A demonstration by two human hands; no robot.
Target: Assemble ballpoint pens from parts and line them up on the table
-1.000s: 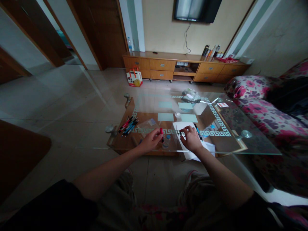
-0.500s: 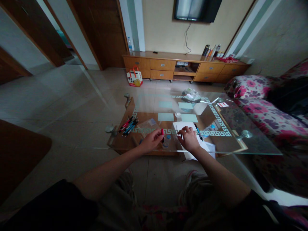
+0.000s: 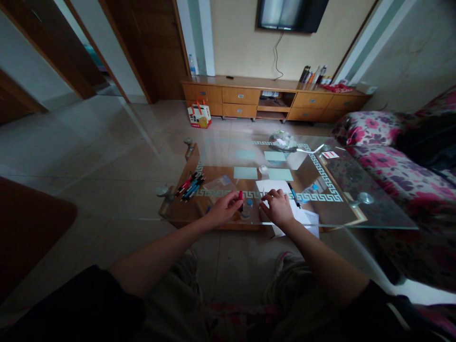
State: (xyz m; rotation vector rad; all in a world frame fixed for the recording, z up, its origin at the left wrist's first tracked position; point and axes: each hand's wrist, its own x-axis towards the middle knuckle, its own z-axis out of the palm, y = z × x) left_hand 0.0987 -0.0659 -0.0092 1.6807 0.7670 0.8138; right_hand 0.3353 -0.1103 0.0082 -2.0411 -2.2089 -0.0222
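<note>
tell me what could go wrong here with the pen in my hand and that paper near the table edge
1. The white paper hangs over the near edge of the glass table; the right hand resting on it could drag it off.
2. The left hand pinches a red pen close to the small blue cap; a nudge might roll the cap off.
3. The loose pens lie near the table's left edge and could roll away.

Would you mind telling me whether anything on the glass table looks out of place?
The white paper under the right hand sticks out past the glass table's near edge. Nothing looks spilled or broken.
</note>
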